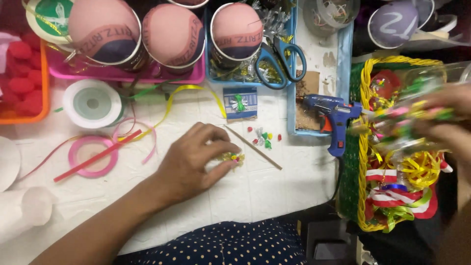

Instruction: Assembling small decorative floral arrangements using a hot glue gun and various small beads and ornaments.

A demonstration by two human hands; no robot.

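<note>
My left hand (194, 159) rests on the white table, its thumb and fingers pinched on a small gold trinket with coloured beads (232, 157). A thin wooden stick (253, 147) lies just right of it, beside a few loose coloured beads (265, 138). My right hand (449, 122) is blurred at the far right, above a yellow wicker basket (364, 93). It holds a clear plastic container with coloured bits inside (402, 120). The basket holds curls of yellow, red and green ribbon (407, 186).
A blue glue gun (333, 118) lies between the table and the basket. Blue-handled scissors (280, 61) sit in a light blue tray (346, 59). Cups with pink balloon covers (174, 32) stand at the back. A white tape roll (92, 103), a pink ribbon spool (92, 156) and a red straw lie left.
</note>
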